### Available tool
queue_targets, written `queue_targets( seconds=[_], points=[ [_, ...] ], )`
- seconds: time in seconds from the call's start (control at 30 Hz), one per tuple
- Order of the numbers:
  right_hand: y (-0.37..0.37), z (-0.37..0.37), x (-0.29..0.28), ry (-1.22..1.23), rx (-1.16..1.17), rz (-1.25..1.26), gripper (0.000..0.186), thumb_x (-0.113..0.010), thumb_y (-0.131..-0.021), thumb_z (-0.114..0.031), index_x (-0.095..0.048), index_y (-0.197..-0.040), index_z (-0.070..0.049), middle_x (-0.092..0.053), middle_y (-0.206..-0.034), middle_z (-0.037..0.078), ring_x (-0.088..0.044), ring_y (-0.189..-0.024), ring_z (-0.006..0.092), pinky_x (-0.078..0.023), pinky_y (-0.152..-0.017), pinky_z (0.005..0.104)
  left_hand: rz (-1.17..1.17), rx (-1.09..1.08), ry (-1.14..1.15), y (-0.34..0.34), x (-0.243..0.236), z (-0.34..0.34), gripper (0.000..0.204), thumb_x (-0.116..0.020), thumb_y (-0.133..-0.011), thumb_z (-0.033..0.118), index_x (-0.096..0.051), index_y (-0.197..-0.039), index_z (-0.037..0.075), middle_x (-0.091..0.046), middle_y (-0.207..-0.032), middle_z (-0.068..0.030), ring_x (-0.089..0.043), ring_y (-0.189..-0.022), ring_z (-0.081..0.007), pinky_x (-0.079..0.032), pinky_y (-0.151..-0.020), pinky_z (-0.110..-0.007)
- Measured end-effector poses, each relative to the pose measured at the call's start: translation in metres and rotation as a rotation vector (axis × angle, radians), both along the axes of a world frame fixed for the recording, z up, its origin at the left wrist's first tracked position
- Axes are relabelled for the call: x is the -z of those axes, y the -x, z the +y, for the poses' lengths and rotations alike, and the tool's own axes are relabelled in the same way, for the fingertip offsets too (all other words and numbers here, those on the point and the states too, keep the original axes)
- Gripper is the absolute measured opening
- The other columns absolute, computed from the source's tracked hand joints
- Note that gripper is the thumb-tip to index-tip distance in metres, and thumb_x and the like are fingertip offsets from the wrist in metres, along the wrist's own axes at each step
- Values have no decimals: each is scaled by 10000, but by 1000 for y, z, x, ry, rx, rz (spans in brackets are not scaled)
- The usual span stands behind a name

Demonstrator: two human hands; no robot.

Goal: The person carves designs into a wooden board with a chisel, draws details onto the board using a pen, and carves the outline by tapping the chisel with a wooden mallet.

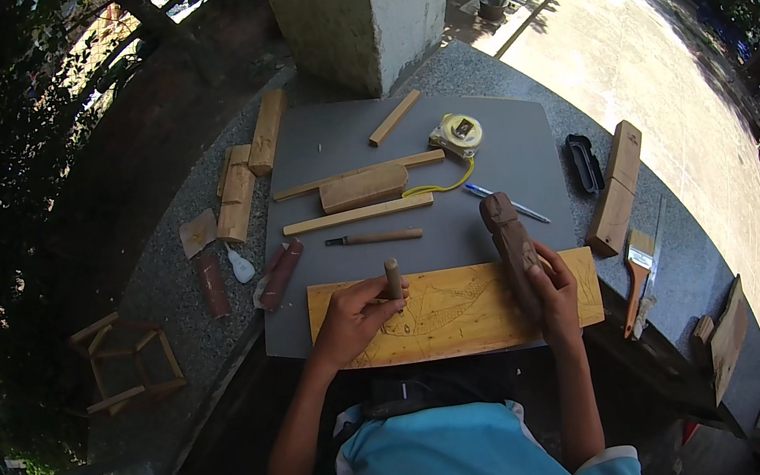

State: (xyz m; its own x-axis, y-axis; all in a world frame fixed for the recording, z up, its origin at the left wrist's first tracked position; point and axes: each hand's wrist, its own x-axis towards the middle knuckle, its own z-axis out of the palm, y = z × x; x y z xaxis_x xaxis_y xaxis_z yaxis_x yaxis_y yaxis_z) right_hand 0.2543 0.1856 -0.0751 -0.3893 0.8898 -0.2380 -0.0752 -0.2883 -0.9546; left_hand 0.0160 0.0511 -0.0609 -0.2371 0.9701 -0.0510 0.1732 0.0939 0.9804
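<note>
A yellowish wooden board (452, 336) with a fish-like outline drawn or cut into it lies across the near edge of the grey tabletop. My left hand (351, 324) is closed round a chisel (394, 279), whose wooden handle stands upright over the board's left half; the fingers and handle hide its tip. In my right hand (559, 298) is a dark brown wooden mallet (509, 241), tilted over the board's right part. Beyond the board rests another chisel (385, 236) with a wooden handle and dark blade.
Farther back lie wood strips (357, 214), a wooden block (363, 187), a tape measure (458, 134) and a pen (511, 202). Wood pieces (238, 194) and rolled reddish sheets (213, 285) sit left. At right are a long block (616, 190) and a paintbrush (637, 271). A concrete pillar (326, 26) stands behind.
</note>
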Motion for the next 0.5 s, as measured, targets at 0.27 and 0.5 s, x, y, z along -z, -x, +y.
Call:
queue_targets(
  seconds=[0.27, 0.5],
  points=[
    [0, 0, -2, 26, -4, 18, 401, -572, -847, -148, -482, -1218, -26, -565, -1109, 133, -551, -954, 153, -460, -786, 265, 8, 6, -32, -1, 2, -4, 215, -596, -812, 13, -582, -1018, -47, -626, -941, -127, -620, -899, -174, -526, -783, -269],
    [3, -2, -6, 26, -7, 27, 407, -566, -850, -154, -470, -1223, -25, -569, -1059, 123, -568, -823, 140, -501, -582, 244, 19, 17, -42, -1, 0, -5, 217, -597, -810, 10, -584, -1019, -43, -625, -944, -127, -619, -903, -176, -529, -773, -271]
  ],
)
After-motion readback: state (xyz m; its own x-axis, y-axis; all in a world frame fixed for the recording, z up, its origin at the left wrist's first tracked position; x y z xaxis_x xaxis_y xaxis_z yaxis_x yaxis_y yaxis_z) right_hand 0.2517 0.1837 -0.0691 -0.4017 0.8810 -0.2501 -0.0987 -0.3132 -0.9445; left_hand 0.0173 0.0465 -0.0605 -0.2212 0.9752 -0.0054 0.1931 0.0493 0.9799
